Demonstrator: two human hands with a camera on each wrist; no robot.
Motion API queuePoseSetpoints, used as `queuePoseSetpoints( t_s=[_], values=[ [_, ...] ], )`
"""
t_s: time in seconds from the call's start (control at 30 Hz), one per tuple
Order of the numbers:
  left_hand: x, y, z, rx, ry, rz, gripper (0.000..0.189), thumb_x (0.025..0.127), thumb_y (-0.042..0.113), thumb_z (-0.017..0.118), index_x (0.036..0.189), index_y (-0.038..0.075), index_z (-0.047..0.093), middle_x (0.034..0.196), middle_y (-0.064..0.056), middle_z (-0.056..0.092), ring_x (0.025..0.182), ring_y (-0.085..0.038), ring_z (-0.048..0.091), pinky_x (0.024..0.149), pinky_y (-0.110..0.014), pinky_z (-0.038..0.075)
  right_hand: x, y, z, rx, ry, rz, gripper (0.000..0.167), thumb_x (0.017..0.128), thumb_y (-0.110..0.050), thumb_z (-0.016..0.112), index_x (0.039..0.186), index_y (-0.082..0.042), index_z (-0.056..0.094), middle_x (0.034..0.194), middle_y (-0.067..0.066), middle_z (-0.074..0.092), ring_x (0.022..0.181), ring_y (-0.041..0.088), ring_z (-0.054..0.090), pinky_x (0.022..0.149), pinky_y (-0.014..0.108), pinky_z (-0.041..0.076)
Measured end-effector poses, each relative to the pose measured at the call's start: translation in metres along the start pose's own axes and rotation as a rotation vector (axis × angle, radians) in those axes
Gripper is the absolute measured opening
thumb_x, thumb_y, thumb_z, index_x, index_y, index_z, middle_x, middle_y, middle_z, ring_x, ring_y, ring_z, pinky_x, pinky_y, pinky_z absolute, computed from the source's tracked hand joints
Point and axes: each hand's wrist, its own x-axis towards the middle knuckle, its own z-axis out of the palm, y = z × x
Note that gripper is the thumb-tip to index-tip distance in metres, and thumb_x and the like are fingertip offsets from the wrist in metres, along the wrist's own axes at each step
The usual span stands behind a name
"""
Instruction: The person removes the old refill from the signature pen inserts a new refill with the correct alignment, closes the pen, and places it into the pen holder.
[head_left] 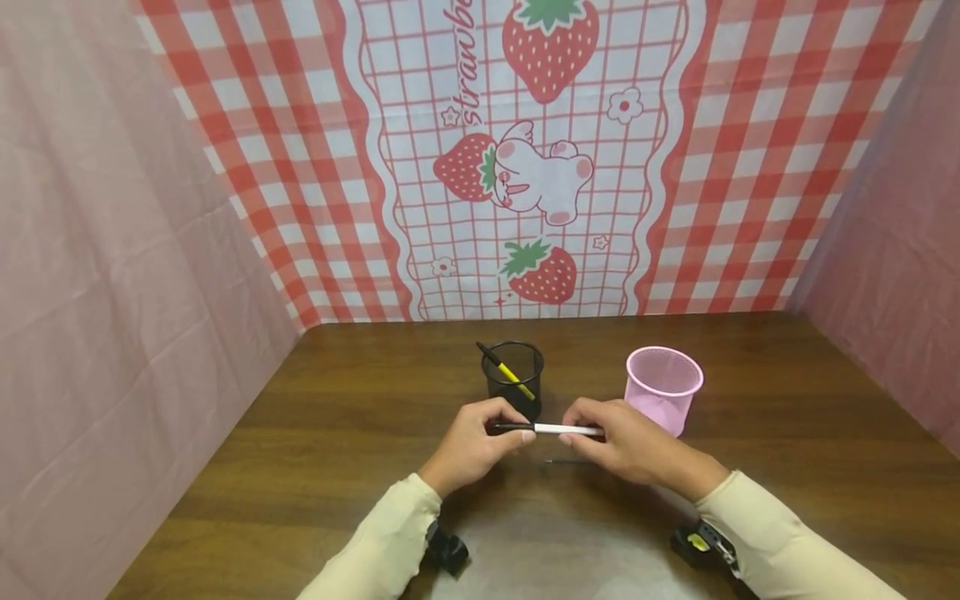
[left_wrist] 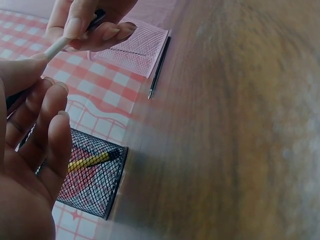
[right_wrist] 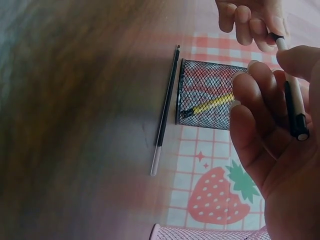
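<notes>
Both hands hold one white and black pen (head_left: 550, 429) level above the table. My left hand (head_left: 468, 442) pinches its black end between thumb and fingers. The white barrel is gripped by my right hand (head_left: 633, 442); in the right wrist view the pen's black clip and end cap (right_wrist: 301, 135) stick out beside the palm. Below the hands a thin black pen refill (right_wrist: 167, 100) lies on the table, its metal tip pointing left in the head view. Some of the refill is hidden by the right hand there.
A black mesh cup (head_left: 513, 343) with a yellow and black pen (head_left: 517, 382) leaning in it stands just beyond the left hand. Behind the right hand stands a pink mesh cup (head_left: 660, 410). A strawberry-print cloth (head_left: 540, 275) hangs behind the wooden table (head_left: 337, 467), with pink cloth at both sides.
</notes>
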Motion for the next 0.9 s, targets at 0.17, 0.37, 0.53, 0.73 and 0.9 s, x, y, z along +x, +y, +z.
queuePoseSetpoints(
  t_s=[0.17, 0.37, 0.53, 0.73, 0.9],
  values=[
    [0.000, 0.002, 0.000, 0.004, 0.006, -0.009, 0.008, 0.087, -0.002, 0.075, 0.093, -0.002, 0.070, 0.072, -0.007, 0.067, 0.063, -0.013, 0.060, 0.059, -0.022, 0.050, 0.000, -0.001, 0.000, -0.011, 0.010, 0.009, 0.014, 0.092, -0.014, 0.073, 0.091, -0.023, 0.062, 0.075, -0.018, 0.058, 0.064, 0.000, 0.053, 0.057, 0.023, 0.047],
    [0.000, 0.001, 0.000, 0.004, 0.002, -0.007, 0.008, 0.087, -0.001, 0.075, 0.093, -0.003, 0.070, 0.072, -0.008, 0.067, 0.063, -0.012, 0.060, 0.058, -0.022, 0.050, 0.000, -0.002, 0.000, -0.031, 0.021, 0.005, 0.012, 0.092, -0.015, 0.073, 0.091, -0.022, 0.064, 0.073, -0.018, 0.055, 0.063, 0.001, 0.051, 0.055, 0.023, 0.045],
    [0.002, -0.015, 0.001, 0.016, 0.007, -0.017, 0.009, 0.087, 0.000, 0.075, 0.094, -0.001, 0.070, 0.073, -0.008, 0.067, 0.063, -0.011, 0.060, 0.058, -0.022, 0.050, 0.000, -0.001, 0.000, -0.033, 0.016, -0.012, 0.004, 0.096, -0.020, 0.070, 0.094, -0.019, 0.066, 0.072, -0.017, 0.055, 0.062, 0.000, 0.050, 0.056, 0.023, 0.045],
    [0.005, -0.032, 0.000, 0.030, 0.005, 0.000, 0.011, 0.087, 0.006, 0.079, 0.095, 0.004, 0.072, 0.074, -0.004, 0.067, 0.063, -0.010, 0.060, 0.058, -0.023, 0.050, 0.000, 0.000, 0.000, -0.030, 0.017, -0.048, 0.005, 0.098, -0.023, 0.067, 0.096, -0.019, 0.068, 0.071, -0.016, 0.054, 0.060, 0.003, 0.051, 0.055, 0.022, 0.045],
    [0.005, -0.032, -0.001, 0.036, 0.000, 0.028, 0.010, 0.087, 0.010, 0.080, 0.094, 0.007, 0.073, 0.073, -0.002, 0.066, 0.063, -0.011, 0.060, 0.057, -0.024, 0.050, 0.000, 0.001, 0.001, -0.026, 0.013, -0.069, 0.002, 0.097, -0.017, 0.067, 0.096, -0.019, 0.068, 0.070, -0.019, 0.054, 0.059, 0.003, 0.053, 0.055, 0.022, 0.045]
  ],
)
